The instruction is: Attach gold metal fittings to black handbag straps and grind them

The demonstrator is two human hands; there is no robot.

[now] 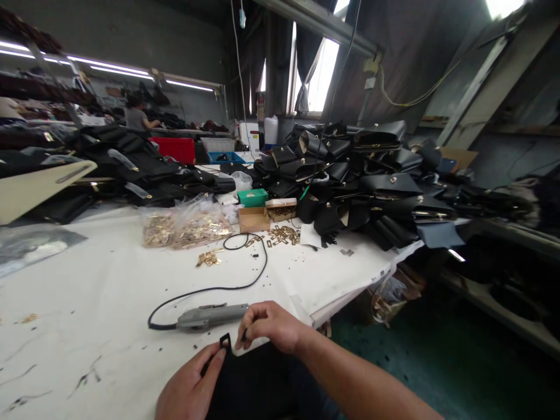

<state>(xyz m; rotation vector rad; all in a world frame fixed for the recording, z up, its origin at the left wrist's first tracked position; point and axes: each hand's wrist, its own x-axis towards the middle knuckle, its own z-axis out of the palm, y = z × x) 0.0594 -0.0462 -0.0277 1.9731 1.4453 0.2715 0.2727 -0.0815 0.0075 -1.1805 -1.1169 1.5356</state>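
My left hand (pixel 192 382) pinches the edge of a black bag piece (pixel 251 385) at the bottom of the view. A small rectangular cut-out with a dark frame (pixel 224 339) sticks up at its fingertips. Just to the right, my right hand (pixel 269 326) is closed in a pinch close to the same edge. Something small and dark shows between its fingers, too small to name. Behind my hands a grey electric screwdriver (pixel 212 317) lies on the white table (pixel 118 268), its black cord (pixel 210 289) curling away from me.
Gold metal plates (pixel 284 234) lie loose beside a cardboard box (pixel 254 220) and a green box (pixel 252 198). Bags of gold hardware (pixel 196 224) sit left of them. Black handbags (pixel 350 169) are piled at the back right. A person (pixel 136 116) works far off.
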